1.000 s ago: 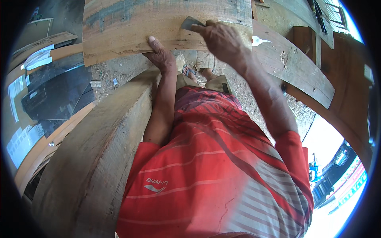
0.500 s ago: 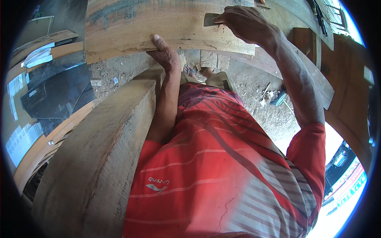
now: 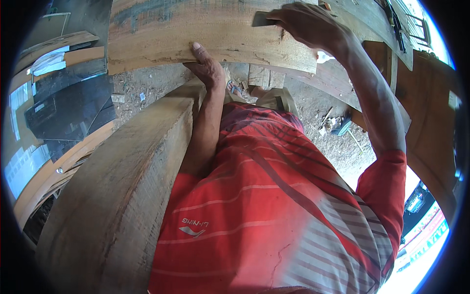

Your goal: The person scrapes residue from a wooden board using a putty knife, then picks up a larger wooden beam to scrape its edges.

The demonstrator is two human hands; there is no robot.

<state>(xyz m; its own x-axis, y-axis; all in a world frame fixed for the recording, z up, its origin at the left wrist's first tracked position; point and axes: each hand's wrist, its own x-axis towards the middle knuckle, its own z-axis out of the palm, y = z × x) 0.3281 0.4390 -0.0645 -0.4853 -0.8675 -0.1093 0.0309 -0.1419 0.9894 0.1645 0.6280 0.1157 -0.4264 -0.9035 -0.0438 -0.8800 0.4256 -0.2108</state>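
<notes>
A wide wooden board (image 3: pixel 161 44) lies across the top of the view, with a grey-blue stain at its upper left and a rough near edge. My left hand (image 3: pixel 209 68) is closed on that near edge, thumb on the upper face and fingers hidden beneath. Over the right part of the board, my right hand (image 3: pixel 313 27) grips a thin, flat grey scraper (image 3: pixel 263 19). The scraper's blade sticks out to the left of the fingers, close above the wood or touching it; I cannot tell which.
A thick timber beam (image 3: pixel 117 181) runs along my left side, up to beneath the board. Dark panels (image 3: pixel 68 115) and papers (image 3: pixel 50 61) are farther left. Brown wooden panels (image 3: pixel 426 108) stand at the right. Litter and a green object (image 3: pixel 341 126) lie on the dirt floor.
My right hand has shifted slightly right and turned, and the scraper's blade looks darker and more tilted. My left hand keeps its hold on the board's edge.
</notes>
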